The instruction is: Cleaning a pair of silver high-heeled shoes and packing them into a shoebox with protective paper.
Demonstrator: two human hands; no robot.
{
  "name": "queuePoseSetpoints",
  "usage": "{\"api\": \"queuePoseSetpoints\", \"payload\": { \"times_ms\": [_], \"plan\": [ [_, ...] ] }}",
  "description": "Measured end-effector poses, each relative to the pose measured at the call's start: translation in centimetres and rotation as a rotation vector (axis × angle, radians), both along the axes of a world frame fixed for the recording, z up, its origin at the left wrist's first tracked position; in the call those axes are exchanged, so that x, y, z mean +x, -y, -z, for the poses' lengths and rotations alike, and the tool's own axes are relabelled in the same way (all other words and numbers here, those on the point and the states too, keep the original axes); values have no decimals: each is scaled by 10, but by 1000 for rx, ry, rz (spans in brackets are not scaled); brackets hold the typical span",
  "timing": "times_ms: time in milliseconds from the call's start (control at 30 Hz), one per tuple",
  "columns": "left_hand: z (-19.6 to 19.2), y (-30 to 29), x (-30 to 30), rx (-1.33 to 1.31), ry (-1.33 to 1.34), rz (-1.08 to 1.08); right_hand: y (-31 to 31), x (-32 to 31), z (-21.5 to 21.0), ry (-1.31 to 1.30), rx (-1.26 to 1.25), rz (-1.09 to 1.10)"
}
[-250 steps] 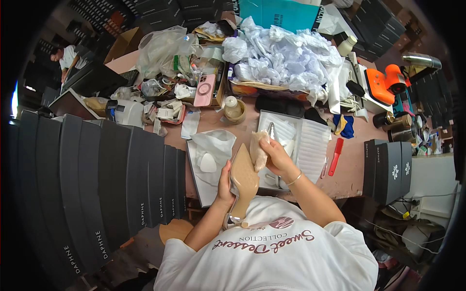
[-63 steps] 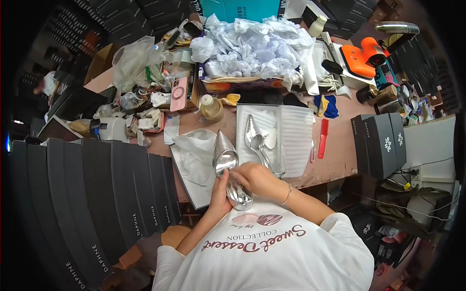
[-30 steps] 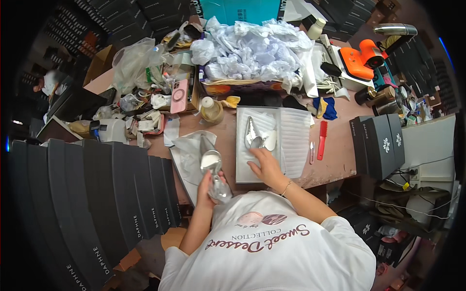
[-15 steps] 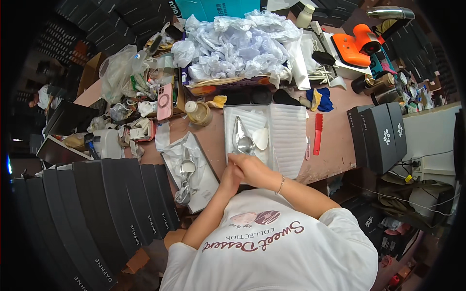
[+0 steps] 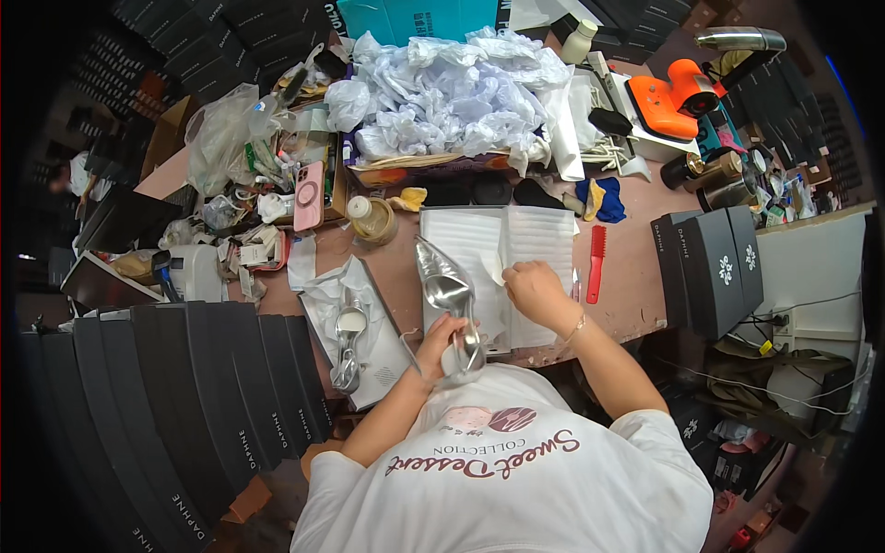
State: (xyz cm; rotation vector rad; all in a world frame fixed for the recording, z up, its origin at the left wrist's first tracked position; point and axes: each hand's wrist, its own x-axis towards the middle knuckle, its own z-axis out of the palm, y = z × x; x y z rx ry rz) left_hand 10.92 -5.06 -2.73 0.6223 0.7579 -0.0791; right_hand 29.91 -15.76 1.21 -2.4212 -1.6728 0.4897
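A silver pointed shoe [image 5: 449, 290] with a strap is raised over the near side of an open shoebox [image 5: 466, 217]. My left hand [image 5: 441, 343] is closed round its rear part. Over the box's right half, my right hand [image 5: 537, 293] has its fingers pinched at a thin white piece [image 5: 496, 267]; its outline blends into the white lining. Ribbed white packing sheet [image 5: 542, 235] covers the box's right side. To the left, another silver shoe [image 5: 348, 346] lies on white tissue in a second box [image 5: 383, 359].
Tall dark shoeboxes [image 5: 175, 369] stand in a row at left, more dark boxes [image 5: 705, 267] at right. A red brush [image 5: 596, 264] lies right of the open box. Crumpled white tissue [image 5: 447, 97] fills a carton behind. A jar [image 5: 371, 219] and pink phone [image 5: 309, 195] are back left.
My hands, together over the box before, are now apart. The left has lifted the silver shoe out toward me; the right has moved right to the white piece.
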Motion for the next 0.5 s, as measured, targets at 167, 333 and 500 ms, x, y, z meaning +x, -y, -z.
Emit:
{"api": "queuePoseSetpoints", "payload": {
  "times_ms": [167, 333, 500],
  "plan": [
    [-13, -24, -44, -136, 218, 35, -40, 9, 98, 608, 32, -198],
    [-42, -12, -43, -142, 39, -293, -68, 3, 87, 366, -267, -205],
    [-7, -12, -50, -217, 125, -244, -51, 17, 3, 156, -166, 48]
  ]
}}
